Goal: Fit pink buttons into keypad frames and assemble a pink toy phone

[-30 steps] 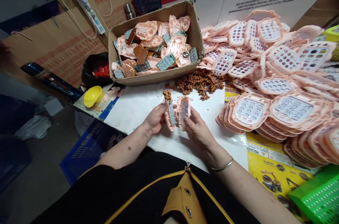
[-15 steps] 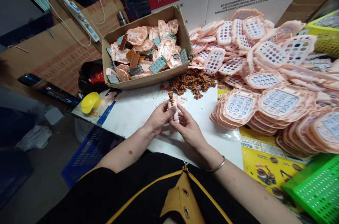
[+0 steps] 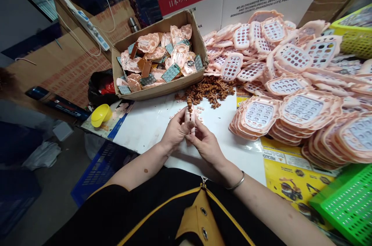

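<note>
Between my two hands, over the white table top, a small pink plastic piece [image 3: 190,117] stands on edge, with a brown knobbly part [image 3: 189,104] sticking up from its far end. My left hand [image 3: 176,130] grips it from the left, thumb bent over its near side. From the right, my right hand [image 3: 205,140] pinches its other side with thumb and fingers. Just beyond lies a heap of brown knobbly parts [image 3: 210,90], with small pink bits [image 3: 199,112] scattered nearer my fingers.
A cardboard box [image 3: 162,91] of pink shells and circuit boards stands behind to the left. Pink perforated panels [image 3: 232,66] and stacked pink panels [image 3: 258,114] fill the right. A yellow bowl [image 3: 101,115] is at the left edge, a green basket [image 3: 345,203] at the lower right.
The pink piece has turned slightly in my hands, showing more of its narrow edge and the brown part along it. The whole view has shifted a little.
</note>
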Tool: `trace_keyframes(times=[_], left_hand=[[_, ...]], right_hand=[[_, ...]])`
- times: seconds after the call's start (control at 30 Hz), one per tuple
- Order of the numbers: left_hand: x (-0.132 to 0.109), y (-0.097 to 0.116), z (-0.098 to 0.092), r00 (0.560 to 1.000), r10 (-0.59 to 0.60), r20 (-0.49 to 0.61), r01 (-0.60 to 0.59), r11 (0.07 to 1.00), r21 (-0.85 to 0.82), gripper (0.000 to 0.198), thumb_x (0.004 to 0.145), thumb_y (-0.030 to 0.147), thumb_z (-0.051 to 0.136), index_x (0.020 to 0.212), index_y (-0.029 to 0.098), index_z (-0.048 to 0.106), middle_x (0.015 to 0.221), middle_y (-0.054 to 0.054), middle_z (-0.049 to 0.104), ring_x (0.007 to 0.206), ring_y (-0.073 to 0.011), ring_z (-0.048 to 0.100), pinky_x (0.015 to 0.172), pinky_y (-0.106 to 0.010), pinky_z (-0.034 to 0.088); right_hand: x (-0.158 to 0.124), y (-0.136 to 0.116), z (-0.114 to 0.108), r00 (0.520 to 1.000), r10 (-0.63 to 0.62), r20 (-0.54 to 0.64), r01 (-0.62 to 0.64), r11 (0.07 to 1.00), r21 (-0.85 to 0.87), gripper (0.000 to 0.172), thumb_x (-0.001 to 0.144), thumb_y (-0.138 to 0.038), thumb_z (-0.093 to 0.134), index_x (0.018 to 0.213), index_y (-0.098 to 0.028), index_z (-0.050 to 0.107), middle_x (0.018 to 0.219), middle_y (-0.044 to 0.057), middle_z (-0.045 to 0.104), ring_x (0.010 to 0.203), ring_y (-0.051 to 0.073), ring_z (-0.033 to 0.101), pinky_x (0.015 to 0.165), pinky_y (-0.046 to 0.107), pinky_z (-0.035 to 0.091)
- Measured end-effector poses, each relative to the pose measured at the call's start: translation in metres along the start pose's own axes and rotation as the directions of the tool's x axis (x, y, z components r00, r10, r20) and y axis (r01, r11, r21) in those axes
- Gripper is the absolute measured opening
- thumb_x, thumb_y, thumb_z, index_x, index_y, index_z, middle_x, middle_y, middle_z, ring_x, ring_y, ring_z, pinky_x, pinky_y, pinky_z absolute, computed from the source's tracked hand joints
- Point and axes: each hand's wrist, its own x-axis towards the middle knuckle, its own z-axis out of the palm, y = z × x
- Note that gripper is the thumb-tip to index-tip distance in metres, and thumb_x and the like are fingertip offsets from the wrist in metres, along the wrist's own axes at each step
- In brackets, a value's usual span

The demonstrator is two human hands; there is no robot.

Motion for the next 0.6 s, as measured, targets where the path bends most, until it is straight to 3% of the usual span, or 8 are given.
trace_keyframes(times=[0.07, 0.17, 0.23, 0.37, 0.43, 0.5, 0.6], left_hand=[[-0.001, 0.001, 0.0, 1.0, 0.003, 0.013, -0.003, 1.0, -0.018, 0.094, 0.05, 0.065, 0.085, 0.13, 0.021, 0.062, 0.099, -0.004, 0.071, 0.101, -0.0195, 0.064, 0.085, -0.024, 0.048], [-0.002, 0.008, -0.004, 0.998, 0.006, 0.067, -0.002, 0.998, -0.067, 0.084, 0.061, 0.072, 0.075, 0.128, 0.021, 0.064, 0.116, -0.008, 0.071, 0.115, -0.023, 0.062, 0.094, -0.027, 0.047], [-0.002, 0.014, -0.01, 0.991, -0.045, 0.127, 0.061, 0.99, -0.124, 0.074, 0.065, 0.069, 0.075, 0.122, 0.022, 0.068, 0.12, -0.008, 0.07, 0.113, -0.0228, 0.063, 0.094, -0.03, 0.048], [-0.001, 0.02, -0.024, 0.937, -0.2, 0.286, 0.263, 0.944, -0.202, 0.074, 0.048, 0.057, 0.09, 0.105, 0.014, 0.075, 0.107, -0.012, 0.075, 0.097, -0.0231, 0.069, 0.089, -0.032, 0.051], [-0.003, 0.021, -0.025, 0.945, -0.212, 0.248, 0.269, 0.936, -0.225, 0.067, 0.045, 0.051, 0.093, 0.098, 0.012, 0.076, 0.099, -0.011, 0.076, 0.088, -0.0205, 0.069, 0.085, -0.03, 0.051], [-0.006, 0.021, -0.023, 0.965, -0.197, 0.175, 0.236, 0.94, -0.246, 0.057, 0.045, 0.042, 0.094, 0.091, 0.014, 0.076, 0.095, -0.008, 0.076, 0.083, -0.0183, 0.069, 0.084, -0.03, 0.051], [-0.01, 0.021, -0.019, 0.969, -0.182, 0.165, 0.219, 0.944, -0.247, 0.05, 0.045, 0.035, 0.094, 0.086, 0.015, 0.074, 0.095, -0.008, 0.076, 0.084, -0.0205, 0.069, 0.086, -0.034, 0.051]], right_hand=[[-0.001, -0.004, 0.0, 1.0, -0.014, 0.012, 0.014, 1.0, -0.021, 0.077, 0.07, -0.042, 0.083, 0.141, -0.032, 0.054, 0.133, 0.002, 0.066, 0.108, 0.022, 0.065, 0.102, 0.041, 0.051], [-0.002, -0.016, -0.003, 0.994, -0.034, 0.102, 0.036, 0.999, -0.024, 0.066, 0.077, -0.046, 0.076, 0.138, -0.031, 0.057, 0.12, 0.001, 0.071, 0.106, 0.022, 0.064, 0.1, 0.042, 0.051], [-0.004, -0.023, -0.006, 0.976, -0.047, 0.212, 0.05, 0.999, -0.011, 0.051, 0.081, -0.049, 0.073, 0.127, -0.029, 0.065, 0.111, 0.001, 0.072, 0.104, 0.022, 0.064, 0.099, 0.041, 0.051], [-0.008, -0.03, -0.009, 0.912, -0.059, 0.407, 0.097, 0.993, -0.073, 0.039, 0.087, -0.057, 0.063, 0.102, -0.022, 0.072, 0.09, 0.002, 0.071, 0.086, 0.019, 0.064, 0.088, 0.037, 0.053], [-0.011, -0.028, -0.009, 0.923, -0.107, 0.371, 0.188, 0.964, -0.189, 0.037, 0.089, -0.055, 0.059, 0.104, -0.022, 0.071, 0.089, 0.003, 0.071, 0.084, 0.021, 0.065, 0.085, 0.037, 0.053], [-0.015, -0.025, -0.007, 0.946, -0.19, 0.264, 0.272, 0.907, -0.322, 0.039, 0.089, -0.051, 0.062, 0.117, -0.025, 0.067, 0.103, 0.006, 0.073, 0.091, 0.024, 0.067, 0.088, 0.038, 0.053], [-0.02, -0.023, -0.004, 0.949, -0.276, 0.15, 0.315, 0.844, -0.435, 0.046, 0.087, -0.044, 0.065, 0.13, -0.027, 0.06, 0.115, 0.008, 0.072, 0.094, 0.026, 0.069, 0.086, 0.038, 0.054]])
